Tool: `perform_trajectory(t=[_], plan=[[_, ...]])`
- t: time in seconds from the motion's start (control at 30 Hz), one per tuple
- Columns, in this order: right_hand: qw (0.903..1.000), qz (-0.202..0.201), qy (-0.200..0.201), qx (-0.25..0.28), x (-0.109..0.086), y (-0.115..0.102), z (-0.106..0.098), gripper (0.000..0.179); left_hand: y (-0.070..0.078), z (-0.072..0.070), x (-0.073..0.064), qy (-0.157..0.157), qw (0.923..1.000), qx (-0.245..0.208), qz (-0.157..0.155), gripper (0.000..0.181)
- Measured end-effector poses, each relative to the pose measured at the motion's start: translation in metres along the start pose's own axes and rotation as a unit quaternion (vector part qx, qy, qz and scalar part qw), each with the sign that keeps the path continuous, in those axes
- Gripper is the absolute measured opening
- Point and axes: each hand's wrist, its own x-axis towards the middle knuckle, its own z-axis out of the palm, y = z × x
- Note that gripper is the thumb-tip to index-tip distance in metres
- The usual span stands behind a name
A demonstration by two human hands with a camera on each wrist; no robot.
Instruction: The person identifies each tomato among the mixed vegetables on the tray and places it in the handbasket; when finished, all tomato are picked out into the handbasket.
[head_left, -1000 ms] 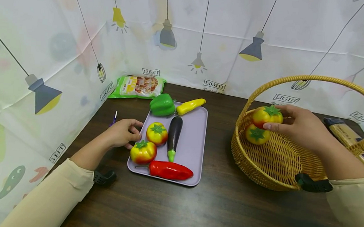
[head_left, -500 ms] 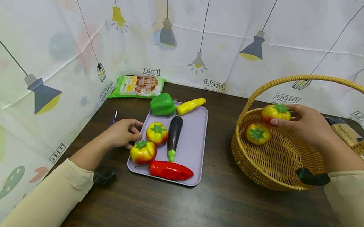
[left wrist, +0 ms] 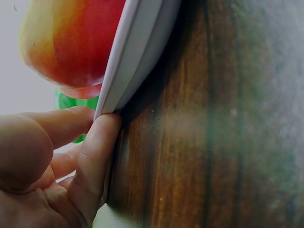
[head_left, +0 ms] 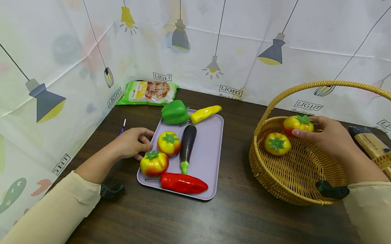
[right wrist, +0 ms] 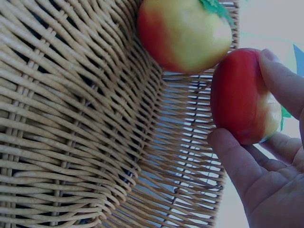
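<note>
My right hand (head_left: 333, 139) grips a yellow-red tomato (head_left: 298, 125) with a green star-shaped leaf top, inside the wicker basket (head_left: 257, 161) near its back wall. Another tomato (right wrist: 185, 35) lies against the basket wall, right beside the held one in the right wrist view. My left hand (head_left: 131, 143) pinches the left rim of a lilac tray (head_left: 207, 152), thumb and fingers on either side of the edge in the left wrist view. On the tray are two tomatoes (head_left: 154, 164), an eggplant (head_left: 188, 144), a red pepper (head_left: 184, 183), a green bell pepper (head_left: 174, 112) and a yellow pepper (head_left: 205, 114).
The basket's tall handle (head_left: 335, 84) arches over my right hand. A green food bag (head_left: 148, 93) lies at the back left, and a spaghetti pack (head_left: 370, 145) lies behind the basket at right. A purple-wrapped lollipop (head_left: 122, 128) is beyond my left hand. Printed cloth walls border the table.
My right hand has moved the held tomato right and slightly down into the basket, off from above the other tomato. My left hand stays at the tray rim.
</note>
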Motion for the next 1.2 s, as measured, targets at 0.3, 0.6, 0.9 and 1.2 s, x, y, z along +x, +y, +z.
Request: perform_trajectory(t=[0.3,0.6,0.9,1.2], plan=[[0.9998,0.019,-0.004,-0.009,0.004,0.010,0.003,0.110,-0.001,-0.001,0.001,-0.002,1.0000,-0.004,-0.001,0.055],[0.9992,0.013,-0.030,-0.022,0.010,0.018,0.007,0.112,0.000,0.000,-0.001,-0.001,1.0000,-0.008,-0.004,0.055],[0.9977,0.002,-0.063,-0.024,0.013,0.020,0.014,0.108,0.001,0.000,-0.002,-0.001,0.9999,-0.012,-0.004,0.055],[0.9966,0.012,-0.080,-0.014,0.015,0.019,0.016,0.108,0.002,0.000,-0.003,0.000,1.0000,-0.008,-0.004,0.055]])
